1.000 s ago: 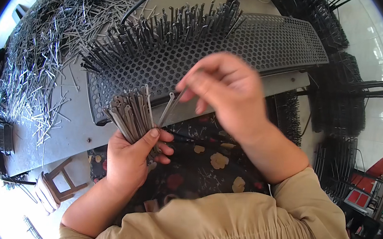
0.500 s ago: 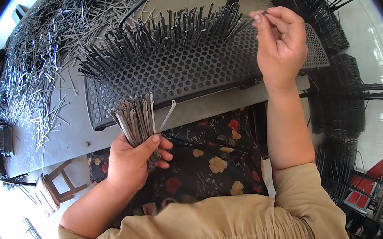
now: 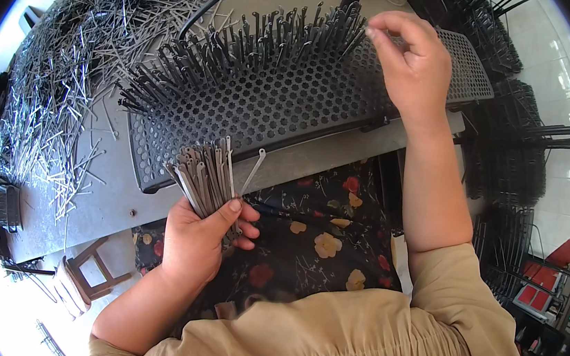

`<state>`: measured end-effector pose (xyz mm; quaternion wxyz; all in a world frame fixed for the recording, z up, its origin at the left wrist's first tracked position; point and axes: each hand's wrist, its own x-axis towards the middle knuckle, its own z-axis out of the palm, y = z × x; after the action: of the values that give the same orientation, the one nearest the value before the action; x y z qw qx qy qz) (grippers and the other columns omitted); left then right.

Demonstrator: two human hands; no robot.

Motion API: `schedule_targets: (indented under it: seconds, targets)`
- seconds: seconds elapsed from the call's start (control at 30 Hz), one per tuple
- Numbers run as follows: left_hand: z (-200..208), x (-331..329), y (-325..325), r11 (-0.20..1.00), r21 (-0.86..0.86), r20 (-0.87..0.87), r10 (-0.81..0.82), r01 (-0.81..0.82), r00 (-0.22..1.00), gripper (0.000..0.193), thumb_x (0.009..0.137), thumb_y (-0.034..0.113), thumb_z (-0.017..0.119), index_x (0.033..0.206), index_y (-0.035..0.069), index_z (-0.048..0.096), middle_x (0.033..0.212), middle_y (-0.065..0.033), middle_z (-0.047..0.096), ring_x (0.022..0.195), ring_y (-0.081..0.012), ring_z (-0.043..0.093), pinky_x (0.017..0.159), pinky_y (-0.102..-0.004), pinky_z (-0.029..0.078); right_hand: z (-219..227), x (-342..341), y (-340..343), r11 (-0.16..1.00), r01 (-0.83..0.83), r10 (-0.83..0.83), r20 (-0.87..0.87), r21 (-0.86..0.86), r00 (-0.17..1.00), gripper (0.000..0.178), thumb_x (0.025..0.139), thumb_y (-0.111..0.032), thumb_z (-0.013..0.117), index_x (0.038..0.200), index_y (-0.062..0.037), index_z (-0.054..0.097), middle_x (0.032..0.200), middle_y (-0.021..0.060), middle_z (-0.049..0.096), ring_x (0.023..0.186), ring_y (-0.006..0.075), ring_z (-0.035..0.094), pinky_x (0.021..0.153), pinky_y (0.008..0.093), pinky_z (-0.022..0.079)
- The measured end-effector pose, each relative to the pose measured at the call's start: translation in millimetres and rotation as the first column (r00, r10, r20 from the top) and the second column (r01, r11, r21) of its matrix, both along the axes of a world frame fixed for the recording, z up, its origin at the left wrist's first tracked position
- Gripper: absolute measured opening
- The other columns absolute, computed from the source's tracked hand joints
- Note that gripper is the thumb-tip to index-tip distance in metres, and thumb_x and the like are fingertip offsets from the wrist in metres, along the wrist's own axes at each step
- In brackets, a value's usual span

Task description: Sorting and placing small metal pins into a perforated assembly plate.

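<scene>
My left hand [image 3: 199, 238] is closed around a bundle of thin grey metal strips [image 3: 205, 176] with small eyelets at their upper ends. One strip leans out of the bundle to the right. Beyond it lies a long black perforated plate [image 3: 236, 114], tilted across the table. Dark strips of the same kind [image 3: 251, 39] stand upright in rows along its far side. At the right end of these rows is my right hand [image 3: 408, 62], thumb and forefinger pinched together at the standing strips' tops. Whatever is between those fingertips is too small to make out.
A large heap of loose metal strips [image 3: 66, 78] covers the left of the grey table [image 3: 116, 202]. A black cable [image 3: 217, 0] arches behind the plate. Racks of black parts [image 3: 504, 145] stand at the right. A wooden stool [image 3: 91, 272] is below the table's left edge.
My right hand has moved slightly left and down, bringing its fingertips to the standing strips. My left hand keeps hold of the bundle, almost unmoved.
</scene>
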<state>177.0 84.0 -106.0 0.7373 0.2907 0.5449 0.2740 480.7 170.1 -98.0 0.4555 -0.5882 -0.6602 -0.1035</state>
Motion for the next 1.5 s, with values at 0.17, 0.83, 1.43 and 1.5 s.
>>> schedule_targets:
  seconds: [0.17,0.83,1.43,1.5]
  targets:
    - [2.4,-5.5,-1.4,1.0,0.01,0.036,-0.003,0.003,0.999,0.011,0.093,0.008,0.057,0.098,-0.002,0.058,0.086,-0.0147,0.067,0.067,-0.0206,0.066,0.054,-0.0313,0.056,3.1,-12.7,-7.0,0.996,-0.016,0.009,0.081,0.084,0.997,0.008,0.081,-0.003,0.069,0.088,-0.0057,0.069,0.094,0.0005,0.067,0.071,0.0075,0.057,0.063,0.0199,0.046]
    - [23.2,-125.8,-2.3,0.966,0.024,0.182,0.247,-0.256,0.952,0.012,0.091,0.009,0.06,0.1,0.002,0.06,0.083,-0.0104,0.067,0.064,-0.0169,0.064,0.051,-0.027,0.051,44.4,-228.4,-12.9,0.512,-0.831,0.233,-0.896,-0.217,0.378,0.016,0.087,-0.003,0.064,0.102,-0.0019,0.059,0.085,0.0049,0.066,0.07,0.005,0.059,0.055,0.0171,0.043]
    - [3.2,-140.8,13.7,0.971,0.065,0.2,0.211,-0.228,0.957,0.014,0.09,0.008,0.061,0.101,0.002,0.059,0.081,-0.0076,0.064,0.061,-0.0142,0.06,0.05,-0.0256,0.046,21.4,-246.5,32.0,0.829,-0.552,0.559,0.189,-0.093,0.808,0.016,0.073,0.0,0.071,0.087,-0.005,0.065,0.087,0.0042,0.066,0.084,0.0227,0.062,0.079,0.0316,0.048]
    - [2.5,-140.1,15.8,0.973,0.06,0.204,0.205,-0.222,0.957,0.013,0.09,0.009,0.061,0.101,0.002,0.059,0.08,-0.0075,0.064,0.061,-0.014,0.059,0.05,-0.0255,0.046,24.0,-247.3,30.0,0.843,-0.531,0.535,0.223,-0.085,0.815,0.019,0.071,0.0,0.071,0.088,-0.0056,0.065,0.092,0.004,0.066,0.09,0.0249,0.061,0.083,0.0333,0.046]
